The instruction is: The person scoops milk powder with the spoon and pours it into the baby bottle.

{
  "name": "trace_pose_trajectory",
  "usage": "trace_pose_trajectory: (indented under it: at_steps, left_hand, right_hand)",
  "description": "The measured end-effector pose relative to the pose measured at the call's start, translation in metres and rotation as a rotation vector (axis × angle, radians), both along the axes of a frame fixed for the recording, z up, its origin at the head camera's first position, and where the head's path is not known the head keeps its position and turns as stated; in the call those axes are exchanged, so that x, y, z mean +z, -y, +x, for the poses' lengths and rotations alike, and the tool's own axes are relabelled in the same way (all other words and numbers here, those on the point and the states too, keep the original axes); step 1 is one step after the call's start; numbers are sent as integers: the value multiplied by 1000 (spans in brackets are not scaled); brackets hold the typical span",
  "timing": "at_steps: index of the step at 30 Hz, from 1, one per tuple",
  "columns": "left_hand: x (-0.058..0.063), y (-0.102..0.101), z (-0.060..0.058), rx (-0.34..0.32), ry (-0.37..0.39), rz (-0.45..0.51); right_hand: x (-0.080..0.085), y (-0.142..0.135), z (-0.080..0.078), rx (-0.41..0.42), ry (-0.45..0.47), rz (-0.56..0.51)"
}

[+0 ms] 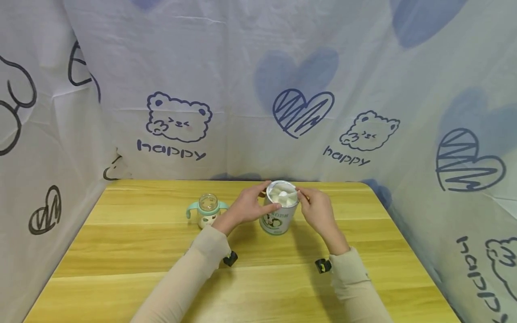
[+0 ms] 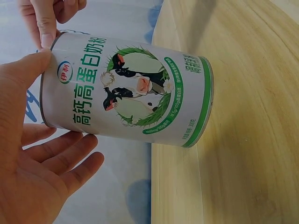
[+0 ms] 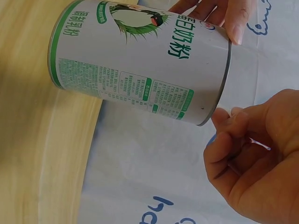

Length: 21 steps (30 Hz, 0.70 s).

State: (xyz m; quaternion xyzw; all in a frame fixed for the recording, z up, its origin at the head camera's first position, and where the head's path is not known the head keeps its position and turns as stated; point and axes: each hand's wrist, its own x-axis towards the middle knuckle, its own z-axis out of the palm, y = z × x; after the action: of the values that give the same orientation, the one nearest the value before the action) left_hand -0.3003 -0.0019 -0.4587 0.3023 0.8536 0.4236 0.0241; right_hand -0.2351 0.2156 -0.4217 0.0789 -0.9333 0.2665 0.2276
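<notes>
A milk powder can (image 1: 278,211) is stood upright on the wooden table (image 1: 258,278), towards the far middle of it, with its top open and white powder seen inside. The can's upper rim is held by the left hand (image 1: 250,207), the thumb (image 2: 35,70) being pressed against the wall near the rim while the other fingers (image 2: 65,156) are spread loosely behind the can. The right hand (image 1: 319,211) is held just beside the rim on the other side, with its fingers (image 3: 229,140) curled together; whether something thin is pinched in them cannot be told. A small baby bottle (image 1: 208,210) with teal handles is stood to the left of the can, close to the left wrist. The table is enclosed by a cloth backdrop (image 1: 258,89) printed with bears and hearts.
</notes>
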Motion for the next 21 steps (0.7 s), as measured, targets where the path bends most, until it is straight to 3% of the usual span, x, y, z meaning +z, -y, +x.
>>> trace_pose_trajectory:
  at_steps: [15,21]
  left_hand:
    - [1,-1,-1,-5,-14,0]
    - [2,0,-1,1,-8,-6]
  right_hand:
    - [2,7,-5,9,-48,224]
    - [2,9,-7,38,-11,246]
